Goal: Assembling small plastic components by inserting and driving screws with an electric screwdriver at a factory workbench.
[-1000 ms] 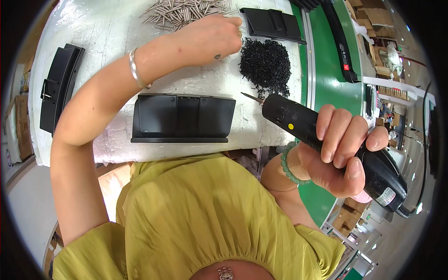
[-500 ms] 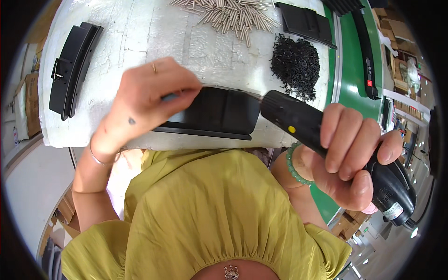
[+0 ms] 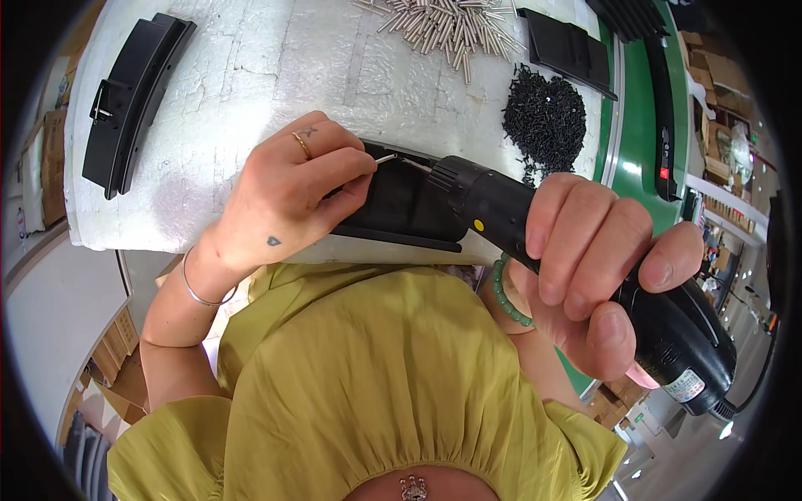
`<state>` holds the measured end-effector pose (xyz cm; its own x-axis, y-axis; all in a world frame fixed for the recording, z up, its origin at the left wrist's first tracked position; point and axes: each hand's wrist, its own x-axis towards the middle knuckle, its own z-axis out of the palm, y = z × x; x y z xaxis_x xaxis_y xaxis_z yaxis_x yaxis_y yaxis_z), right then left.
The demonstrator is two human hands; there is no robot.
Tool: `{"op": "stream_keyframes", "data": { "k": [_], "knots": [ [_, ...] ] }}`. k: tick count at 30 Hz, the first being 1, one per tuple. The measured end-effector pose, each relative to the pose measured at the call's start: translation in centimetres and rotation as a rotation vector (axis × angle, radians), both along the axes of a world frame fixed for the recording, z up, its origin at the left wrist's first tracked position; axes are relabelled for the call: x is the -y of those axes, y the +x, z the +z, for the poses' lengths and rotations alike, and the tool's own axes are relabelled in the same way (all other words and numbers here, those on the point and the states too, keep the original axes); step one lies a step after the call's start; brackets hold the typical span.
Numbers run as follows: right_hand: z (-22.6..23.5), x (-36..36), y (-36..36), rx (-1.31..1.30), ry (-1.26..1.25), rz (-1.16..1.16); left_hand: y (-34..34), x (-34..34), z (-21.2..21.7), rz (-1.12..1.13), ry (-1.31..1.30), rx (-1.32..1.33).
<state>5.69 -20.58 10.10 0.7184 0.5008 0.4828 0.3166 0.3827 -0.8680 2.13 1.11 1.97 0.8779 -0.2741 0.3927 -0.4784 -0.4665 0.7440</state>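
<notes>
Pin [image 3: 386, 158], one, tight in left hand [image 3: 301, 192]; electric screwdriver [image 3: 499, 213], one, firmly in right hand [image 3: 585, 259]

Gathered, short-sleeved olive-yellow fabric top [image 3: 368, 351], slim silver bangle [image 3: 192, 294], gold ring [image 3: 302, 145], green beaded bracelet [image 3: 503, 301], silver ornament [image 3: 413, 488]

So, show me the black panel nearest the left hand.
The middle panel, partly hidden by the left hand; the leftmost panel and top-right panel lie apart.

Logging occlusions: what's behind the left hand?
The right part of a black panel and the white work surface show around the left hand. The panel's left part is covered; anything on it there can't be seen.
</notes>
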Motion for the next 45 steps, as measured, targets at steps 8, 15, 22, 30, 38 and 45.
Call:
{"op": "stream_keyframes", "data": {
  "k": [8, 15, 22, 30, 38, 45],
  "knots": [
    [-0.2, -0.3, 0.2, -0.019, -0.023, 0.006, 0.0, 0.3, -0.3, 0.01, -0.018, -0.007],
    [0.2, -0.6, -0.1, 0.002, 0.002, 0.002, -0.1, 0.2, -0.3, 0.012, -0.015, 0.009],
    [0.2, -0.5, 0.0, 0.021, -0.043, 0.015, -0.2, 0.2, -0.4, 0.003, -0.023, 0.021],
    [0.0, -1.2, 0.6, 0.074, -0.089, 0.077, -0.3, 0.4, -0.7, -0.015, -0.039, 0.04],
    [0.3, -2.6, 1.4, 0.049, -0.149, 0.182, -0.8, 0.8, -1.0, -0.028, 0.08, 0.047],
    [0.3, -4.1, 0.4, -0.02, -0.183, 0.022, -0.4, 0.8, -1.0, -0.061, 0.139, -0.03]
  ]
}}
